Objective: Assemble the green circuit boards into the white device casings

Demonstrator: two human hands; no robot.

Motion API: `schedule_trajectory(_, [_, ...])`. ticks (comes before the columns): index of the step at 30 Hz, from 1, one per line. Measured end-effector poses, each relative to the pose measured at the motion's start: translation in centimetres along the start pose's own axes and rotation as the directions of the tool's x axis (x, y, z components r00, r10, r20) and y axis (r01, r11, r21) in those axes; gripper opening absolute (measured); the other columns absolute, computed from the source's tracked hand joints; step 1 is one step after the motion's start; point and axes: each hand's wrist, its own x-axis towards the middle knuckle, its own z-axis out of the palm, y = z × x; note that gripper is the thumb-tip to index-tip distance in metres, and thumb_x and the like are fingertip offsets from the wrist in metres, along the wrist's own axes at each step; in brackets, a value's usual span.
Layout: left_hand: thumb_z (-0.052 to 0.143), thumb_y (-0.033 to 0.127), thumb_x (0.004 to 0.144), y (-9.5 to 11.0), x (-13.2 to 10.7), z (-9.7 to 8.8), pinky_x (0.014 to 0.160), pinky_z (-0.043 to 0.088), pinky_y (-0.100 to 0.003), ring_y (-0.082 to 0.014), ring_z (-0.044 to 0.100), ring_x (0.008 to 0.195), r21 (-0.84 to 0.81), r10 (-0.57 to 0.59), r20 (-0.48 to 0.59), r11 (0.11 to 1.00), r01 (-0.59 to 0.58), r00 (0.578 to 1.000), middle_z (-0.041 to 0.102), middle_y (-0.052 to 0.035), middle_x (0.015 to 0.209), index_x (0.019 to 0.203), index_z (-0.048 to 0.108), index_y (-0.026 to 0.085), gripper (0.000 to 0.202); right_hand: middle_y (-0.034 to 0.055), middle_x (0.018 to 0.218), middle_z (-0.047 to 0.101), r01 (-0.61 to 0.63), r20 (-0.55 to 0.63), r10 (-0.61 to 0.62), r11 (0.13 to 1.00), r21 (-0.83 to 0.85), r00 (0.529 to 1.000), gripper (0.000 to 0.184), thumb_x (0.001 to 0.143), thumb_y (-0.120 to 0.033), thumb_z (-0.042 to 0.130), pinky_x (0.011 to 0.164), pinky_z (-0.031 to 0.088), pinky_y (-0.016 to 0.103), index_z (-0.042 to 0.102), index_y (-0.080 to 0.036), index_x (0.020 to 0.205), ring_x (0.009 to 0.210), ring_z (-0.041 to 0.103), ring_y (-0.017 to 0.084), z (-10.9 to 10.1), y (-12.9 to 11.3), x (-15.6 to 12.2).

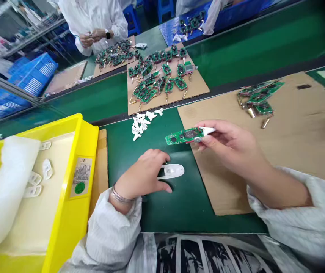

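Note:
My right hand [227, 146] pinches a narrow green circuit board [183, 135] by its end, and a small white plastic cap [208, 131] sits on the board's tip. A round metal part [197, 139] shows on the board's edge near my fingers. My left hand [143, 175] rests on the green work mat [185, 204], its fingers around a white plastic shell [173, 171]. The shell lies flat, with part of it hidden under my fingers. A small pile of white plastic pieces [139, 123] lies on the mat above my left hand.
A yellow bin [74, 182] at the left holds white plastic shells and a white cloth. Cardboard sheets [299, 121] carry loose circuit boards at the right. Farther off, a cardboard sheet [165, 94] holds several boards, and a co-worker's hands [91, 38] work across the conveyor belt.

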Motion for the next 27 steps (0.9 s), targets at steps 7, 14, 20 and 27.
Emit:
schedule_trajectory(7, [0.073, 0.019, 0.073, 0.5, 0.5, 0.3, 0.091, 0.048, -0.039, -0.0228, 0.061, 0.097, -0.123, 0.019, -0.209, 0.991, -0.046, 0.978, 0.067, -0.0068, 0.101, 0.104, 0.063, 0.018, 0.032, 0.0058, 0.093, 0.071, -0.099, 0.249, 0.027, 0.954, 0.282, 0.968, 0.027, 0.088, -0.042, 0.066, 0.072, 0.059, 0.027, 0.067, -0.019, 0.103, 0.077, 0.069, 0.016, 0.9, -0.4, -0.2])
schedule_trajectory(14, [0.080, 0.015, 0.067, 0.6, 0.4, 0.1, 0.075, 0.054, -0.024, -0.0128, 0.066, 0.082, -0.719, -0.157, -0.423, 0.658, -0.225, 0.892, 0.067, -0.0047, 0.096, 0.112, 0.063, 0.015, 0.048, 0.0050, 0.094, 0.068, -0.124, 0.352, -0.023, 0.913, 0.389, 0.936, 0.026, 0.090, -0.041, 0.065, 0.072, 0.055, 0.021, 0.066, -0.020, 0.105, 0.079, 0.066, 0.013, 1.6, -0.6, -0.9])
schedule_trajectory(20, [0.081, 0.017, 0.066, 1.3, 1.7, 1.8, 0.077, 0.056, -0.024, -0.0158, 0.068, 0.089, -0.959, -0.310, -0.279, 0.040, -0.281, 0.909, 0.070, -0.0054, 0.099, 0.110, 0.062, 0.018, 0.048, 0.0055, 0.096, 0.067, -0.122, 0.401, -0.060, 0.903, 0.413, 0.914, 0.029, 0.091, -0.043, 0.062, 0.069, 0.053, 0.022, 0.064, -0.020, 0.108, 0.079, 0.064, 0.013, 1.8, -0.4, -1.2])
schedule_trajectory(27, [0.059, 0.021, 0.075, 1.7, 1.9, 1.6, 0.054, 0.059, -0.030, -0.0214, 0.069, 0.073, -0.978, -0.357, -0.025, -0.187, -0.097, 0.934, 0.072, -0.0125, 0.095, 0.110, 0.062, 0.007, 0.039, 0.0072, 0.107, 0.064, 0.392, 0.339, -0.365, 0.920, -0.014, 0.867, 0.021, 0.096, -0.031, 0.055, 0.093, 0.049, 0.033, 0.062, -0.024, 0.114, 0.105, 0.059, 0.021, -0.2, -0.5, 0.1])
